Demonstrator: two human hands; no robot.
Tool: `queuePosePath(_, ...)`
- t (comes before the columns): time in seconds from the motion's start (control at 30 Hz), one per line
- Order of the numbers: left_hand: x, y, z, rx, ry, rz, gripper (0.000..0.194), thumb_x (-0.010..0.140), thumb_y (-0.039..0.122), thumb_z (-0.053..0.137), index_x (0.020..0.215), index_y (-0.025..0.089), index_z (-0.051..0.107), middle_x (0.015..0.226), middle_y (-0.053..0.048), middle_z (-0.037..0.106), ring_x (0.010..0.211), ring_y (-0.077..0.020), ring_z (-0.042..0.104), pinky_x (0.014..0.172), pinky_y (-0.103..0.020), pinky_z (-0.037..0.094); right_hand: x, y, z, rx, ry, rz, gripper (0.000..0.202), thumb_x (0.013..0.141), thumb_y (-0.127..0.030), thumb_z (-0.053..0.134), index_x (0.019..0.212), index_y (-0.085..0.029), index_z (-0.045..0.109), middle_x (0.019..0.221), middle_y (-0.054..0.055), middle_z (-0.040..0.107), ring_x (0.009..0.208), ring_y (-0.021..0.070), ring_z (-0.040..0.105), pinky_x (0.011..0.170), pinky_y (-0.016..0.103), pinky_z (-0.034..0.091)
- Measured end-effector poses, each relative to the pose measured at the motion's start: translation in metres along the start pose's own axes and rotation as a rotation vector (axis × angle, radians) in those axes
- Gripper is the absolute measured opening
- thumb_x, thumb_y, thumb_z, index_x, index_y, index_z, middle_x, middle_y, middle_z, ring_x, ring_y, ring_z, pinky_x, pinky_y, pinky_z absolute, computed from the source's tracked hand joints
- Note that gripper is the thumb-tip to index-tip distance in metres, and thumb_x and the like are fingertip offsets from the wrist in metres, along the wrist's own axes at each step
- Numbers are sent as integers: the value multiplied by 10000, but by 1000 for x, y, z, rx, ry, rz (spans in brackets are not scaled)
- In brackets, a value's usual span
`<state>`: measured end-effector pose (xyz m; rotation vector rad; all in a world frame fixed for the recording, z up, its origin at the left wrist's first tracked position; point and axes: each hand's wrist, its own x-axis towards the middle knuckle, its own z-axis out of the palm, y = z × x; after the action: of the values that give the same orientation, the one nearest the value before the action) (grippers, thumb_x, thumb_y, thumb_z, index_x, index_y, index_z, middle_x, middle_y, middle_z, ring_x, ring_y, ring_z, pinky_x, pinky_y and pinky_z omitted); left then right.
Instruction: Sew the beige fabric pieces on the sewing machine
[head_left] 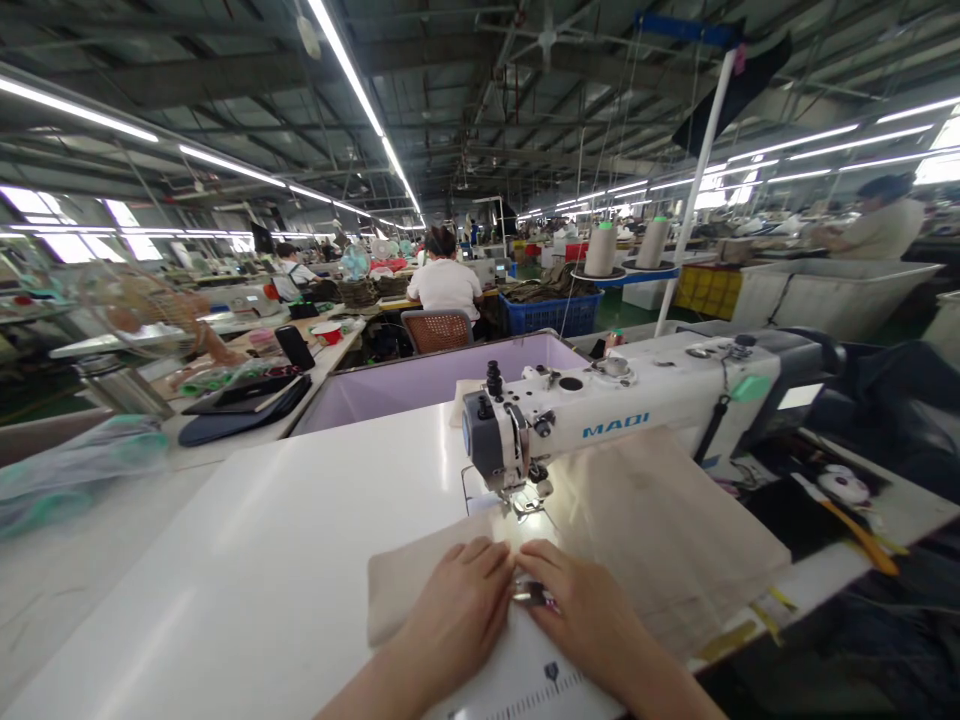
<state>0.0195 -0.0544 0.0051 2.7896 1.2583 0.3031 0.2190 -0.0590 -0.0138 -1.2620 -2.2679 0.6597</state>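
A beige fabric piece lies under the head of a white sewing machine, spreading to both sides of the needle area. Just in front of the lit presser foot, my left hand is closed, fingers together on the fabric's near edge. Close beside it, my right hand pinches the same edge, thumb and fingertips almost meeting the left ones. A small shiny metal piece shows between the hands under the right fingers; whether it is held or part of the machine bed, I cannot tell.
A glossy white table extends left, with a purple-lined bin behind it. Thread cones stand behind the machine. Orange-handled scissors lie at right. Ahead, a person in white sits facing away.
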Motion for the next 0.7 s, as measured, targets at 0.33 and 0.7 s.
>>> queuePosePath(0.33, -5, -4, 2, 55, -15, 62, 286, 996, 218, 494, 1272, 198, 568, 1316, -103, 628, 1146, -303, 582, 945, -471, 514, -1, 0, -4, -122, -48, 0, 298, 900, -128, 534, 1158, -225, 645, 1188, 35, 670, 1075, 219, 644, 904, 297, 485)
queuePosePath(0.7, 19, -29, 4, 58, 44, 16, 241, 976, 225, 505, 1185, 212, 624, 1259, -91, 644, 1095, -279, 587, 904, -433, 498, 35, 5, -15, -274, -22, 22, 182, 941, -217, 565, 1093, -246, 661, 1130, 20, 664, 904, 192, 679, 743, 264, 473)
